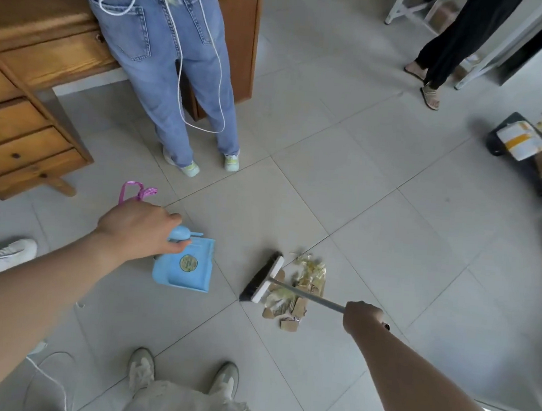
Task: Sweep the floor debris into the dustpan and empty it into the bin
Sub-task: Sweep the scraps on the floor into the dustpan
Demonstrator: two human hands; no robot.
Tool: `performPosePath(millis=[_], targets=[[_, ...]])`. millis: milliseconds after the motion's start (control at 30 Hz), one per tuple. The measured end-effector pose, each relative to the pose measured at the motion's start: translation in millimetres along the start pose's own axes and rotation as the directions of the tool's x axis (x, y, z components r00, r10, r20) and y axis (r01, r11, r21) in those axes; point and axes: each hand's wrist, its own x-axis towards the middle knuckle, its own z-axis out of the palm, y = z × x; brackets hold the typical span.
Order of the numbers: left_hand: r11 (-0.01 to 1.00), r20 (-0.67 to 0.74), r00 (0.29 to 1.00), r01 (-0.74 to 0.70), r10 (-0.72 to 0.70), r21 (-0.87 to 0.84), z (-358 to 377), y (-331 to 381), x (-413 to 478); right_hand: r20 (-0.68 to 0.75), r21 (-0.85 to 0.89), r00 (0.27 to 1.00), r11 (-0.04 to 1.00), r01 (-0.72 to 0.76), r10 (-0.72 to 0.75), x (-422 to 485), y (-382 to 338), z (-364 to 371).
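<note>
The blue dustpan [183,265] is gripped by its handle in the left hand [141,227], its mouth turned right; the broom [262,277] is clenched in the right hand [363,314], bristles left of the debris [298,292].

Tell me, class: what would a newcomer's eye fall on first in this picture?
Likely the light blue plastic dustpan on the grey tiled floor, its handle held by the left hand. To its right, the right hand holds a black-bristled broom beside a pile of cardboard scraps and yellowish wrappers.
</note>
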Motion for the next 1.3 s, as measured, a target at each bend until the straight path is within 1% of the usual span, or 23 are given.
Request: performPosePath(millis=[167,300,400,500,567,633,667,733,800,867,933,1000,1133,1300], targets=[[1.000,0.000,1.000,-0.020,0.020,-0.021,-11.0,15.6,17.2,-0.003,-0.048,1.000,0.999,-0.026,0.026,-5.9,17.8,-8.6],[0.997,0.000,1.000,-0.029,0.029,-0.073,-23.7,22.1,36.5,-0.095,-0.076,0.995,0.997,0.005,-0.012,-8.7,33.2,-35.0],[0.996,-0.017,0.999,-0.031,0.029,-0.083,-31.3,28.1,52.4,-0.128,-0.030,0.992,0.999,-0.015,0.011,-2.3,52.6,-61.5],[0.993,-0.031,0.999,-0.033,0.030,-0.115,-31.0,35.4,64.7,-0.080,0.142,0.995,0.988,-0.052,0.063,10.5,68.2,-76.0],[0.991,-0.051,0.998,-0.037,0.031,-0.127,-28.7,40.4,69.9,-0.006,0.316,0.997,0.946,-0.070,0.076,19.2,65.6,-76.2],[0.990,-0.075,0.997,-0.044,0.034,-0.134,-24.0,45.7,72.5,0.091,0.535,0.995,0.840,-0.086,0.044,29.8,52.6,-68.7],[0.989,-0.086,0.996,-0.051,0.039,-0.140,-21.6,47.3,73.7,0.133,0.613,0.991,0.783,-0.100,0.022,34.6,44.4,-63.3],[0.986,-0.116,0.992,-0.074,0.056,-0.152,-17.6,50.3,76.0,0.167,0.673,0.986,0.731,-0.113,-0.002,40.5,27.5,-53.8],[0.978,-0.155,0.987,-0.079,0.049,-0.192,-16.1,55.3,77.4,0.156,0.710,0.988,0.696,-0.107,-0.007,43.1,13.4,-43.6],[0.968,-0.179,0.983,-0.086,0.044,-0.234,-15.1,61.1,79.4,0.180,0.732,0.984,0.669,-0.130,-0.005,47.0,6.8,-33.2],[0.968,-0.183,0.980,-0.123,0.084,-0.218,-9.8,66.7,81.6,0.244,0.757,0.970,0.624,-0.194,0.006,49.4,7.5,-25.0],[0.972,-0.170,0.978,-0.149,0.118,-0.183,-5.6,72.2,85.6,0.266,0.755,0.964,0.616,-0.225,0.027,49.5,10.8,-19.2],[0.978,-0.086,0.987,-0.149,0.138,-0.144,-9.8,91.6,98.3,0.235,0.747,0.972,0.635,-0.194,0.021,44.2,16.4,-13.5],[0.976,-0.057,0.985,-0.170,0.163,-0.138,-20.9,108.6,106.3,0.286,0.717,0.958,0.667,-0.203,-0.016,33.5,20.3,-3.1]])
